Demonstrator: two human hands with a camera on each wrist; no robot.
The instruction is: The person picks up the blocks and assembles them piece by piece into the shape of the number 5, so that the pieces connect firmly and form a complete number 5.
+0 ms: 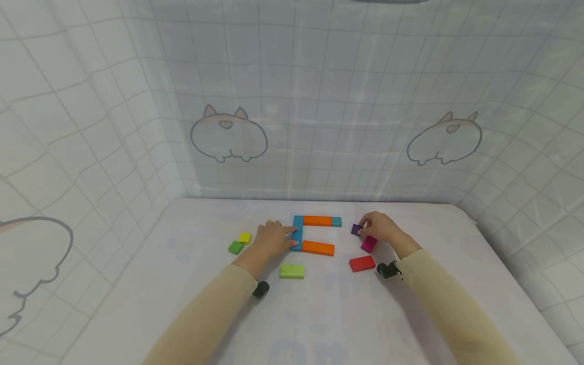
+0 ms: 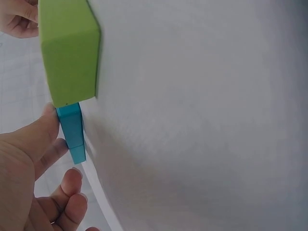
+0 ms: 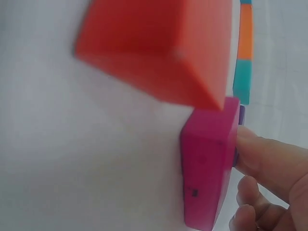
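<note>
On the white table, a blue bar (image 1: 297, 234) and two orange blocks (image 1: 317, 221) (image 1: 318, 248) touch in a bracket shape. A small teal block (image 1: 336, 221) lies at the far orange block's right end. My left hand (image 1: 272, 240) rests its outstretched index finger and thumb on the blue bar; in the left wrist view the thumb touches the bar's side, the other fingers loosely bent. My right hand (image 1: 380, 226) pinches a small purple block (image 1: 356, 229) right of the arrangement. A magenta block (image 3: 204, 168) lies beside that hand, partly hiding the purple block in the right wrist view.
Nearer me lie a light green block (image 1: 292, 271) and a red block (image 1: 362, 263). A yellow block (image 1: 245, 238) and a green block (image 1: 235, 247) sit left of my left hand. A grid-patterned white curtain (image 1: 337, 147) rises behind the table and along both sides.
</note>
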